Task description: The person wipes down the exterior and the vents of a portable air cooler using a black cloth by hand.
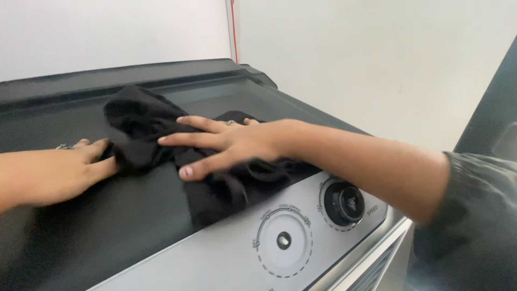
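Nearest me is my dark sleeve (474, 215) at the right edge, and from it my bare forearm reaches left across the machine. My right hand (231, 143) lies flat on the black cloth (145, 129), fingers spread and straight, the grip apart and pressing down rather than clamped on anything. My left hand (64, 170) comes in from the left edge, palm down on the dark lid (107, 226), its fingertips touching the left edge of the cloth; that grip is apart too, with the thumb tucked against the fabric. A ring shows on a finger of each hand.

The cloth is crumpled in the middle of the lid, bunched higher at its far left and trailing toward the near right, where a fold hangs over the edge of the grey control panel (215, 258). On that panel sit 2 dials: a white dial (284, 240) nearer me and a black knob (343, 203) just to its right. Behind the machine stands a plain pale wall (377, 59), and a thin red line runs down it at the far centre.
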